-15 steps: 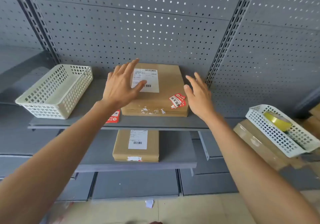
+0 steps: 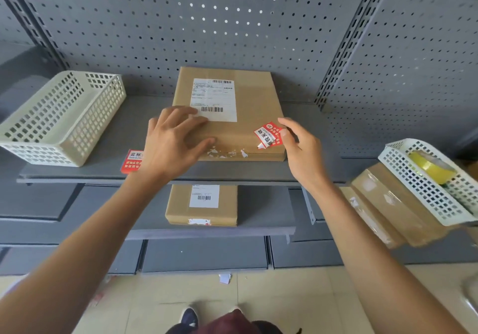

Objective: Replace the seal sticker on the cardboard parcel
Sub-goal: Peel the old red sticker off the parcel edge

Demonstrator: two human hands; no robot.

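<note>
Here the left hand (image 2: 173,142) lay flat on the near-left part of the cardboard parcel (image 2: 230,112), fingers spread and pressing on the lid, fingertips reaching the lower edge of the white shipping label (image 2: 214,99). It gripped nothing; judged to be steadying the box.

The right hand (image 2: 297,150) sat at the parcel's near-right corner, thumb and forefinger brought close on the right edge of the red seal sticker (image 2: 269,135). Contact looked like a pinch, though slight blur kept the closure from being certain. The other fingers were loosely curled.

The sticker lay just left of the right hand, well right of the left hand, so the right hand was clearly nearer. Its long axis ran diagonally, from upper right down to a white curled corner at lower left. That corner appeared lifted off the cardboard. Judgement: the peel would go from the right edge toward the left, along that diagonal.

White torn residue (image 2: 225,152) marked the near edge of the parcel between the two hands.

The parcel rested on the grey shelf (image 2: 103,163). Spare red stickers (image 2: 132,161) lay on the shelf just left of the left wrist, likely the replacement stock.
</note>
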